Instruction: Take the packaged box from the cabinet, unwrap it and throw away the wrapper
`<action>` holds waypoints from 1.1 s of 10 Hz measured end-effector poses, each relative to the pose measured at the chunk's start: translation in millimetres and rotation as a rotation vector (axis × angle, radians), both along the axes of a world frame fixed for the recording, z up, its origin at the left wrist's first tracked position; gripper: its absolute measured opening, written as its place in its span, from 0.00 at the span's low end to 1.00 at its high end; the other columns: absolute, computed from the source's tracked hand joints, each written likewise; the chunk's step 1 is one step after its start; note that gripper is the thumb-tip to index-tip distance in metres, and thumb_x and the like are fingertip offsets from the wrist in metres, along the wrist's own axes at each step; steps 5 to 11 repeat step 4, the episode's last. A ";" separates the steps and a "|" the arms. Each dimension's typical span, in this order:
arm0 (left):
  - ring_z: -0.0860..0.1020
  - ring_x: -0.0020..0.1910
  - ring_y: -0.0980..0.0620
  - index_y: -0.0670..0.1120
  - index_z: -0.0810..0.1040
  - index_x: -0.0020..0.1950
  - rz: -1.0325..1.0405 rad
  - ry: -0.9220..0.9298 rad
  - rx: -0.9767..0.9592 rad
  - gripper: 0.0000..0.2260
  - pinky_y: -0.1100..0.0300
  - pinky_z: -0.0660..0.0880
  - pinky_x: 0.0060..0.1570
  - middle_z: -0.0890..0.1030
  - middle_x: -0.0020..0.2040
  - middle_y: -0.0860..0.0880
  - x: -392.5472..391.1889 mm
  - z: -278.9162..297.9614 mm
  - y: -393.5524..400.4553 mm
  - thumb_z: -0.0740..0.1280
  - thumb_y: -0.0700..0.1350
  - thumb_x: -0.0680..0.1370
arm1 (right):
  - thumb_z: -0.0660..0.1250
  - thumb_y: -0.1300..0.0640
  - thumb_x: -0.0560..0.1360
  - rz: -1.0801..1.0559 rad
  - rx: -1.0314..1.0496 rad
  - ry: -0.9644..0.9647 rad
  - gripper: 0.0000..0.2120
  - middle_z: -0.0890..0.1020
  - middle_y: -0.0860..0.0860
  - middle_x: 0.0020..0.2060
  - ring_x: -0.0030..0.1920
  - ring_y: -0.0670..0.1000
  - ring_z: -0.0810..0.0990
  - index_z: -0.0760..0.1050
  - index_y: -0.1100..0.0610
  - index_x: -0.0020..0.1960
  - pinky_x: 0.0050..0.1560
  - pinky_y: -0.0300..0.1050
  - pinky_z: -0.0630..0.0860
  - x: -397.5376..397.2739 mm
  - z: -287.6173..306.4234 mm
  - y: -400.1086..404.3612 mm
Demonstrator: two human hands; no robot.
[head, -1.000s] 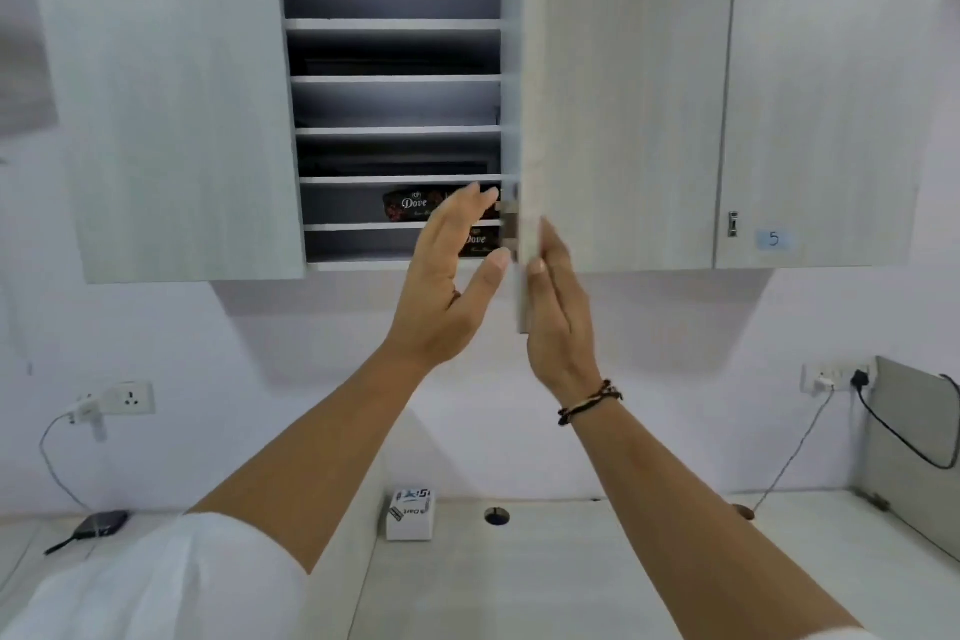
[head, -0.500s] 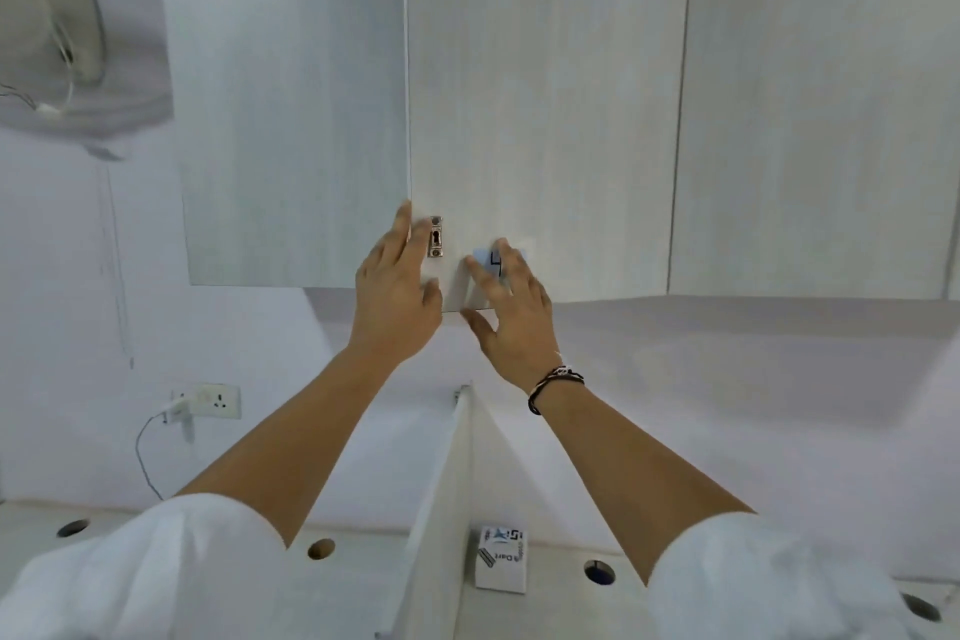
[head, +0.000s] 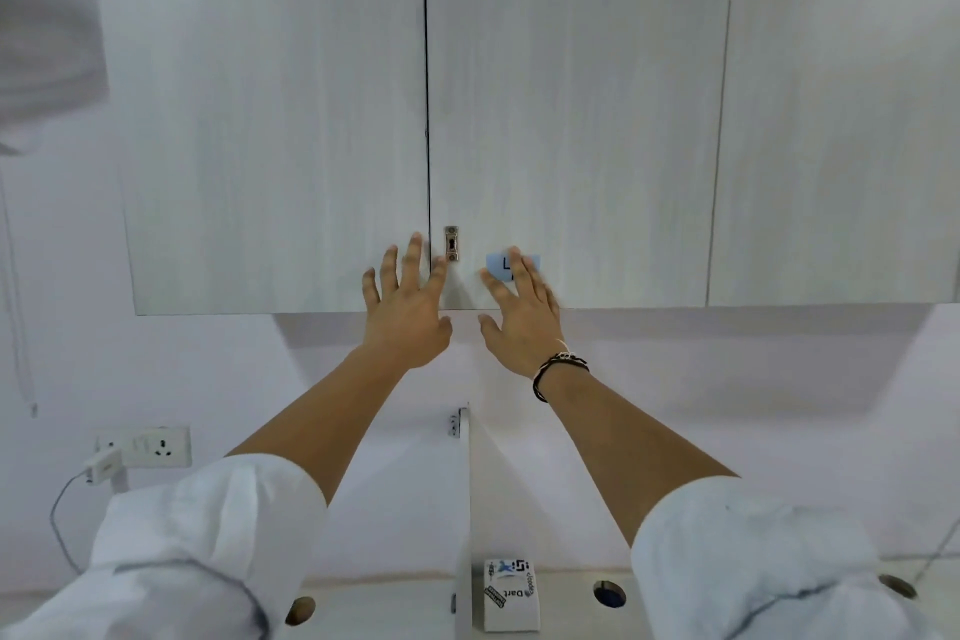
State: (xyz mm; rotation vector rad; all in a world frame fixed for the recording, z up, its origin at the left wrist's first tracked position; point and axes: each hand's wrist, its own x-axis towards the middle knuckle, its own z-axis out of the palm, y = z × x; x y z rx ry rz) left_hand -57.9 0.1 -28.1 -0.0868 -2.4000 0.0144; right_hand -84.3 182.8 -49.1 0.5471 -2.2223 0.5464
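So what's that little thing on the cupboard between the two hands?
In the head view, a small metal keyhole lock sits on the cabinet door, between the left hand and right hand.

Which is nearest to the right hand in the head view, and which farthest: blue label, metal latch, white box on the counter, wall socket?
From the right hand:
1. Blue label, under its fingers.
2. Metal latch, just left.
3. White box, below on the counter.
4. Wall socket, far lower left.

You have three closed cabinet doors ahead and two hands raised to them. On the surface below sit one small white box and three round holes; one wall socket is at left.
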 end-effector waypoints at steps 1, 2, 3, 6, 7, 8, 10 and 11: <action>0.43 0.84 0.35 0.50 0.47 0.86 -0.019 -0.028 -0.019 0.40 0.35 0.47 0.80 0.39 0.86 0.44 -6.3 0.9 -0.5 0.65 0.58 0.80 | 0.65 0.54 0.80 0.005 -0.015 -0.006 0.30 0.48 0.51 0.85 0.84 0.54 0.45 0.64 0.47 0.81 0.81 0.55 0.48 -1.0 4.1 -0.4; 0.56 0.82 0.34 0.49 0.61 0.83 -0.170 0.043 0.136 0.35 0.37 0.57 0.77 0.54 0.85 0.42 -6.1 8.6 -4.1 0.69 0.55 0.77 | 0.66 0.53 0.79 0.038 -0.070 -0.046 0.28 0.59 0.53 0.82 0.82 0.57 0.57 0.68 0.52 0.78 0.81 0.55 0.57 0.8 13.7 2.0; 0.76 0.66 0.42 0.48 0.75 0.71 -0.469 0.148 0.681 0.22 0.52 0.74 0.61 0.75 0.69 0.42 5.9 40.8 0.2 0.69 0.51 0.78 | 0.68 0.56 0.79 0.298 -0.485 -0.182 0.23 0.75 0.53 0.71 0.70 0.52 0.74 0.72 0.54 0.74 0.74 0.52 0.70 18.6 45.1 7.6; 0.81 0.51 0.50 0.49 0.76 0.63 -0.693 0.172 1.155 0.12 0.57 0.78 0.47 0.81 0.59 0.46 22.0 86.2 7.0 0.68 0.48 0.80 | 0.66 0.58 0.79 0.509 -0.811 -0.184 0.18 0.81 0.50 0.61 0.61 0.47 0.80 0.75 0.53 0.68 0.66 0.48 0.77 33.6 83.4 13.2; 0.81 0.51 0.50 0.49 0.76 0.63 -0.693 0.172 1.155 0.12 0.57 0.78 0.47 0.81 0.59 0.46 22.0 86.2 7.0 0.68 0.48 0.80 | 0.66 0.58 0.79 0.509 -0.811 -0.184 0.18 0.81 0.50 0.61 0.61 0.47 0.80 0.75 0.53 0.68 0.66 0.48 0.77 33.6 83.4 13.2; 0.81 0.51 0.50 0.49 0.76 0.63 -0.693 0.172 1.155 0.12 0.57 0.78 0.47 0.81 0.59 0.46 22.0 86.2 7.0 0.68 0.48 0.80 | 0.66 0.58 0.79 0.509 -0.811 -0.184 0.18 0.81 0.50 0.61 0.61 0.47 0.80 0.75 0.53 0.68 0.66 0.48 0.77 33.6 83.4 13.2; 0.81 0.51 0.50 0.49 0.76 0.63 -0.693 0.172 1.155 0.12 0.57 0.78 0.47 0.81 0.59 0.46 22.0 86.2 7.0 0.68 0.48 0.80 | 0.66 0.58 0.79 0.509 -0.811 -0.184 0.18 0.81 0.50 0.61 0.61 0.47 0.80 0.75 0.53 0.68 0.66 0.48 0.77 33.6 83.4 13.2; 0.81 0.51 0.50 0.49 0.76 0.63 -0.693 0.172 1.155 0.12 0.57 0.78 0.47 0.81 0.59 0.46 22.0 86.2 7.0 0.68 0.48 0.80 | 0.66 0.58 0.79 0.509 -0.811 -0.184 0.18 0.81 0.50 0.61 0.61 0.47 0.80 0.75 0.53 0.68 0.66 0.48 0.77 33.6 83.4 13.2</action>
